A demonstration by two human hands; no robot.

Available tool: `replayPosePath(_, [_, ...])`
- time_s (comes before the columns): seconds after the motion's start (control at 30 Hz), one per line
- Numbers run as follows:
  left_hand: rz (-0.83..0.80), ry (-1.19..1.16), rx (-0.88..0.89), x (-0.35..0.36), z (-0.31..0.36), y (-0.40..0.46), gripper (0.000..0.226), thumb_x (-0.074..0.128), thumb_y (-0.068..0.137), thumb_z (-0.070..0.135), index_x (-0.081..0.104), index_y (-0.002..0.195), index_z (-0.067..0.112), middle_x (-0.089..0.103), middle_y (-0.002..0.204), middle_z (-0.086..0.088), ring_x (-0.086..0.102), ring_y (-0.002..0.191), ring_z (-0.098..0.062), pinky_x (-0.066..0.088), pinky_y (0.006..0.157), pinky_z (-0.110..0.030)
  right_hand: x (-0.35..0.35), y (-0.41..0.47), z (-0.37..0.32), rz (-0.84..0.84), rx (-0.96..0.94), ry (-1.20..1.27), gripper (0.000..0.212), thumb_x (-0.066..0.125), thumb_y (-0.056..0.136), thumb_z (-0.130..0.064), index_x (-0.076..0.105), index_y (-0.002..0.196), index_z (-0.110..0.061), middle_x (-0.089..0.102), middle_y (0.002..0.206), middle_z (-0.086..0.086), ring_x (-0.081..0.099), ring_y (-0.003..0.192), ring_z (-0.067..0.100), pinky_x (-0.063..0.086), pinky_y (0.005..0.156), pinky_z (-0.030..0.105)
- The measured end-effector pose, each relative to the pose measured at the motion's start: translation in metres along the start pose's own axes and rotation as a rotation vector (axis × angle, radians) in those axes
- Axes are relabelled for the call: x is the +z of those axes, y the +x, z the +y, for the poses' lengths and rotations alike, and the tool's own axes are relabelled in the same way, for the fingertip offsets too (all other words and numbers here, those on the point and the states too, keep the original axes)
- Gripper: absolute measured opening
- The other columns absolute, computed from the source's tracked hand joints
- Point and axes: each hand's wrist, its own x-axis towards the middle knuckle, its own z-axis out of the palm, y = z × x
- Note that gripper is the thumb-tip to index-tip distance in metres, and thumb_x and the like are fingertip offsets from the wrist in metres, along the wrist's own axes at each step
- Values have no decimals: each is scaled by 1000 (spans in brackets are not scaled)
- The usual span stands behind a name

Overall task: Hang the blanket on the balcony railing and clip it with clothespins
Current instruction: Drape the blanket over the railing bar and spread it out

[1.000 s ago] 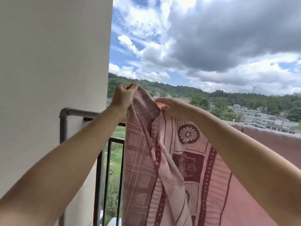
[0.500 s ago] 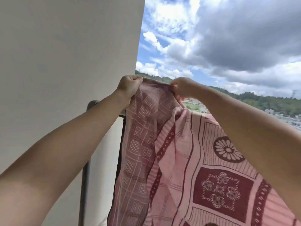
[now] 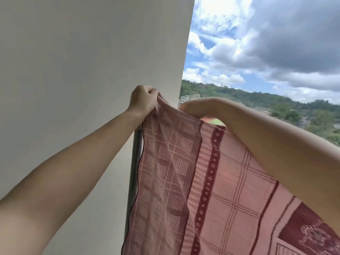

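Note:
A pink blanket [image 3: 217, 190] with dark red checks and floral bands hangs spread out in front of me. My left hand [image 3: 143, 100] is fisted on its top left corner, close to the wall. My right hand [image 3: 195, 107] grips the top edge a short way to the right, fingers curled over the cloth. The grey railing post [image 3: 135, 162] shows as a thin strip left of the blanket; the top rail is hidden behind the fabric. No clothespins are in view.
A plain white wall [image 3: 82, 70] fills the left half, right beside the railing post. Beyond the balcony lie green hills [image 3: 257, 100], distant buildings and a cloudy sky.
The view has swung left towards the wall. Both hands have pulled the blanket's top edge out flatter, and the folded bunch between them has opened up. The rail is now covered.

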Motion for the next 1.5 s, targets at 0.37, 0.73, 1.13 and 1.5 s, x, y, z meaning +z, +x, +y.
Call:
replayPosePath(0.37, [-241, -306, 75, -21, -79, -71, 15, 57, 89, 21, 59, 89, 6, 67, 94, -17, 63, 84, -23, 54, 77, -38, 48, -7, -13, 380, 151, -169, 45, 47, 78, -67, 66, 98, -30, 71, 97, 7, 68, 86, 33, 53, 82, 41])
replayPosePath(0.73, [-113, -363, -39, -38, -90, -57, 23, 53, 92, 21, 62, 76, 7, 50, 59, 4, 43, 59, -10, 37, 60, -25, 63, -3, -43, 415, 154, -531, 52, 40, 90, -48, 44, 130, -15, 62, 113, 13, 61, 88, 24, 53, 80, 39])
replayPosePath(1.13, [-99, -346, -159, -36, -91, -69, 18, 53, 92, 21, 61, 91, 5, 61, 84, -7, 56, 78, -20, 48, 74, -36, 78, -26, -29, 553, 226, -763, 48, 42, 92, -46, 38, 133, -22, 50, 80, -8, 46, 60, 8, 34, 44, 22])
replayPosePath(1.5, [-265, 24, 777, 41, 51, -169, 40, 41, 82, 23, 38, 121, 14, 51, 116, -17, 46, 109, -28, 41, 100, -43, 107, -213, 40, 825, 484, -729, 51, 41, 91, -45, 37, 136, -20, 48, 135, 8, 46, 123, 27, 35, 100, 44])
